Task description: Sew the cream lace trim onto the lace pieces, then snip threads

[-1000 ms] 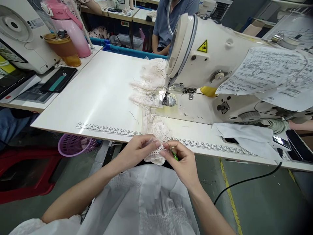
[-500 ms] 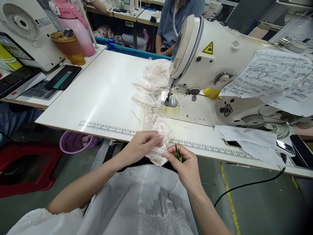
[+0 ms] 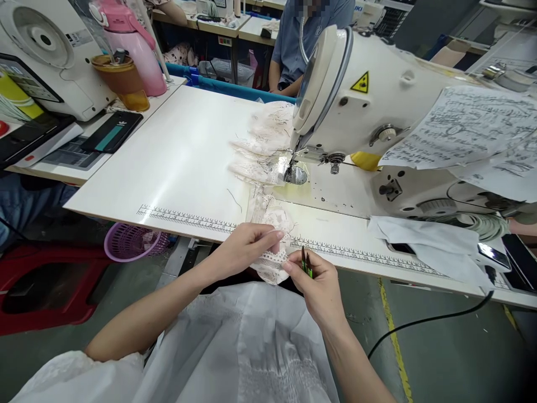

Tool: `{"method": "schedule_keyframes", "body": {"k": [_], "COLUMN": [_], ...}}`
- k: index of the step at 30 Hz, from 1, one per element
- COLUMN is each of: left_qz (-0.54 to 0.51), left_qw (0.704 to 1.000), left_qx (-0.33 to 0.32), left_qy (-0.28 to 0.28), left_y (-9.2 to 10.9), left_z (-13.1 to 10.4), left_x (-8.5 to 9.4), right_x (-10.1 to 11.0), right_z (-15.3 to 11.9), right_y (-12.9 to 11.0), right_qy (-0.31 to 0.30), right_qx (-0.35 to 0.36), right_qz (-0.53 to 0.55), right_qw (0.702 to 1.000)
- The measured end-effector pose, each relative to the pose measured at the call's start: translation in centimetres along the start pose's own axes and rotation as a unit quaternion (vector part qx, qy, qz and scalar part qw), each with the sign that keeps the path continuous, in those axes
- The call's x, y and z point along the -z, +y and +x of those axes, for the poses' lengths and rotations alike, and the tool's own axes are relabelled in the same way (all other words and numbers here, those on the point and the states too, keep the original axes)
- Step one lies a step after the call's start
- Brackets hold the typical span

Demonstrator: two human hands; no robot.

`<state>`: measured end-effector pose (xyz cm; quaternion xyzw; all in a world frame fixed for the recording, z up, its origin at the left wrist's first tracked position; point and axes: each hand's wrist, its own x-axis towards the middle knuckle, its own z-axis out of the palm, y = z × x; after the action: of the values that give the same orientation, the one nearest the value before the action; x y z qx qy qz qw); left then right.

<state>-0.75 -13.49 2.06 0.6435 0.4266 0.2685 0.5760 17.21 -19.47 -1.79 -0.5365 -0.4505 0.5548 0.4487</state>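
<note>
At the table's front edge, my left hand [image 3: 258, 244] is closed on a piece of pale lace [image 3: 272, 268], thumb on top. Part of this lace hangs over the edge toward my lap, and the rest runs back toward the sewing machine. My right hand [image 3: 315, 280] holds small green-handled thread snips [image 3: 307, 263], their dark blades pointing up and away from me. Its thumb and index fingertip also touch the right border of the lace. More lace pieces [image 3: 262, 148] with loose thread ends lie bunched by the machine's needle [image 3: 290, 167].
The white sewing machine [image 3: 377, 95] fills the right side, handwritten papers [image 3: 461, 126] on it. White cloth [image 3: 428, 243] lies at the front right. A pink bottle [image 3: 136, 56], brown cup [image 3: 119, 78] and phone [image 3: 112, 131] are at left. A purple basket [image 3: 126, 242] stands below. Another person [image 3: 289, 50] sits opposite.
The view has shifted slightly, so the scene sits a little further right. Both hands keep nearly the same pose on the lace, and the snips stay in my right hand.
</note>
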Motion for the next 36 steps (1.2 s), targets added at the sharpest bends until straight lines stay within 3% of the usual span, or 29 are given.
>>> {"method": "schedule_keyframes", "body": {"k": [27, 36], "left_qz": [0.020, 0.080], "left_qw": [1.000, 0.996], "left_qx": [-0.010, -0.035], "left_qy": [-0.015, -0.014], "left_y": [-0.2, 0.7], "left_z": [0.3, 1.0], "left_x": [0.1, -0.1], "right_x": [-0.3, -0.7], "right_z": [0.0, -0.1], "right_y": [0.4, 0.5], "right_qy": [0.016, -0.015], "right_qx": [-0.002, -0.003], "right_qz": [0.008, 0.046], "right_qw": [1.000, 0.999]}}
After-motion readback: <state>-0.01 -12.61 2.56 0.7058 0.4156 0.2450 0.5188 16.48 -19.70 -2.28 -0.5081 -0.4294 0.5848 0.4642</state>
